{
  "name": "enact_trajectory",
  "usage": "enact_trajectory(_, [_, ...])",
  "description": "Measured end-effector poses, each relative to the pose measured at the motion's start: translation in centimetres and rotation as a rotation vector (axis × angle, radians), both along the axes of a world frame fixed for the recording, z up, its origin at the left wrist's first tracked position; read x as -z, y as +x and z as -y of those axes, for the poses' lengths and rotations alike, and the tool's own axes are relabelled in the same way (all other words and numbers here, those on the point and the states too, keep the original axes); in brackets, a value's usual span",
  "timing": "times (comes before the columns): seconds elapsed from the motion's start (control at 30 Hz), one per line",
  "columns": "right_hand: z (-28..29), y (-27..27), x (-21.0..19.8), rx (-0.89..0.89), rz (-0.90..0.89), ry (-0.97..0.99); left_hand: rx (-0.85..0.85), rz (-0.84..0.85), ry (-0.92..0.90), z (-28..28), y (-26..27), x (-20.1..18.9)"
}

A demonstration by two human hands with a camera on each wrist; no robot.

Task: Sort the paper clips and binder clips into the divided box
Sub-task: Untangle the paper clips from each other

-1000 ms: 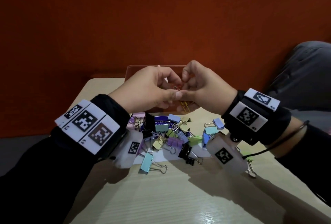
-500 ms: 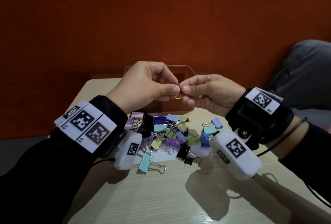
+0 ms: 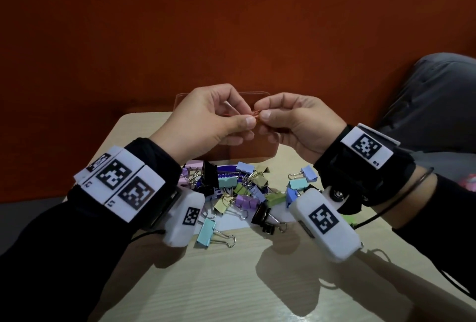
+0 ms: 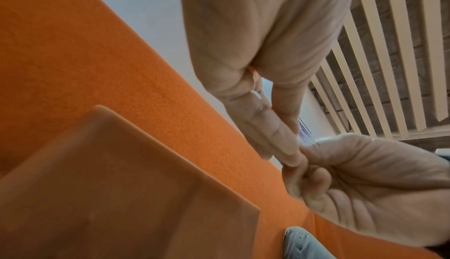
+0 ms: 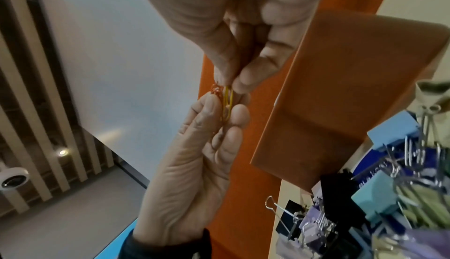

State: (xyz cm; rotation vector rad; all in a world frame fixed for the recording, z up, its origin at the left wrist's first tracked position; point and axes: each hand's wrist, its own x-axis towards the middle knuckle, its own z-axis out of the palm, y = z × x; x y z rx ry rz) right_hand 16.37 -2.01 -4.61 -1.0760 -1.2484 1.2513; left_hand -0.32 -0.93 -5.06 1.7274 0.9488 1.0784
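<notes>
Both hands raised above the table (image 3: 257,283), left hand (image 3: 203,126) and right hand (image 3: 296,126) pinching tangled paper clips (image 5: 225,103) between fingertips. Binder clips (image 3: 244,193) piled at 6 o'clock below; box (image 3: 180,97) just behind at 12.

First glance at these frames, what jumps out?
Both hands meet in mid-air above the table's far end: the left hand and right hand pinch a small tangle of paper clips, one yellow, one red-orange. Below them a heap of pastel and black binder clips lies on the pale wooden table. Behind the hands stands the clear divided box, against an orange wall.
</notes>
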Motion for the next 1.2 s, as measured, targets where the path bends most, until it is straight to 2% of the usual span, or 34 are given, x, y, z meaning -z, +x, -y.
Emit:
enact_trajectory(0.1, [-0.1, 0.4, 0.1, -0.027, 0.105, -0.023, -0.034, -0.069, 0.075, 0.1, 0.4, 0.4])
enact_trajectory(0.27, [0.9, 2.1, 0.8, -0.071, 0.231, -0.047, -0.031, -0.109, 0.085, 0.1, 0.5, 0.5])
enact_trajectory(0.33, [1.3, 3.4, 1.2, -0.090, 0.432, -0.034, -0.085, -0.119, 0.101, -0.2, 0.1, 0.3])
enact_trajectory(0.47, [2.7, 5.5, 1.7, -0.230, 1.067, 0.014, -0.297, -0.131, 0.197, -1.4, -1.2, 0.2])
enact_trajectory(0.53, [3.5, 6.1, 1.8, -0.288, 1.274, 0.051, -0.415, -0.193, 0.270, -2.0, -1.9, 0.4])
enact_trajectory(0.63, [4.6, 6.1, 1.6, -0.344, 1.399, 0.106, -0.555, -0.393, 0.392, -2.6, -2.8, 0.8])
enact_trajectory(0.73, [4.9, 5.9, 2.1, -0.371, 1.519, 0.207, -0.627, -0.519, 0.441, -2.8, -3.2, 0.8])
enact_trajectory(0.8, [5.0, 5.5, 2.4, -0.373, 1.570, 0.231, -0.636, -0.616, 0.421, -2.8, -3.3, 0.8])
enact_trajectory(0.9, [5.0, 4.8, 2.7, -0.388, 1.723, 0.233, -0.563, -0.743, 0.284, -2.9, -3.6, 1.2])
enact_trajectory(1.03, [4.8, 4.3, 3.2, -0.419, 1.849, 0.239, -0.489, -0.754, 0.220, -3.3, -3.8, 1.4])
enact_trajectory(1.2, [4.5, 4.3, 3.5, -0.423, 1.851, 0.279, -0.485, -0.687, 0.268, -3.8, -3.8, 1.6])
